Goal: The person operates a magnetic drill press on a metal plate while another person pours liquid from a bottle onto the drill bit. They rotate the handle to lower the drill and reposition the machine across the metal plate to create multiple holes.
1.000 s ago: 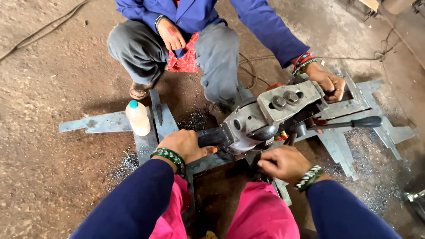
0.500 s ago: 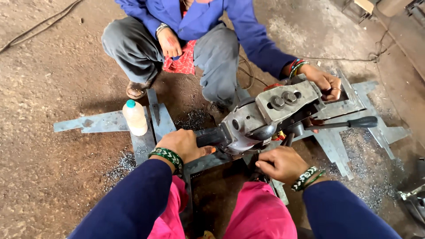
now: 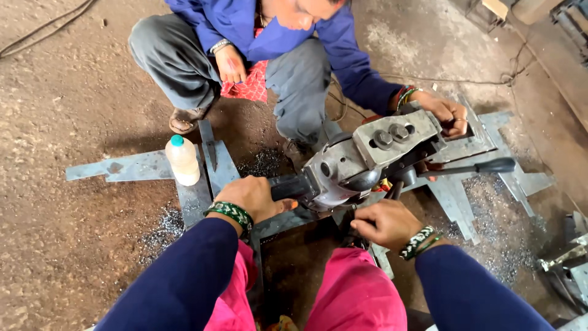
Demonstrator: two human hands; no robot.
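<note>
Steel, grey and dull, makes up the heavy drilling machine (image 3: 361, 162) that is gripped at the centre of the view. The left hand (image 3: 254, 197) is wrapped shut around the machine's dark rear handle (image 3: 288, 187), its fingers (image 3: 269, 205) curled closed beneath it. The right hand (image 3: 386, 224) is closed in a loose fist below the rounded motor housing, fingers (image 3: 367, 228) pinched on a small part under the machine; what is pinched cannot be told. Beaded bands are worn on both wrists, over dark blue sleeves, above bright pink trousers.

A flat block with two hexagonal bolt heads (image 3: 392, 133) is seen on top of the machine, and a thin lever with a black knob (image 3: 496, 165) sticks out to its side. The machine is set on flat steel plates (image 3: 135, 167), cut in pointed, crossing shapes and laid on the rough dirt floor (image 3: 61, 233), where glittering metal shavings (image 3: 159, 227) are scattered. A translucent plastic bottle with a teal cap (image 3: 182, 160) stands upright on a plate, well apart from the left hand.

A co-worker's hand (image 3: 450, 113) is rested on the plate just beyond the machine's head; a blue shirt and grey trousers are worn by this squatting person.

Compared with half a second before, both grips are unchanged, and the co-worker is seen lower and closer over the work.
</note>
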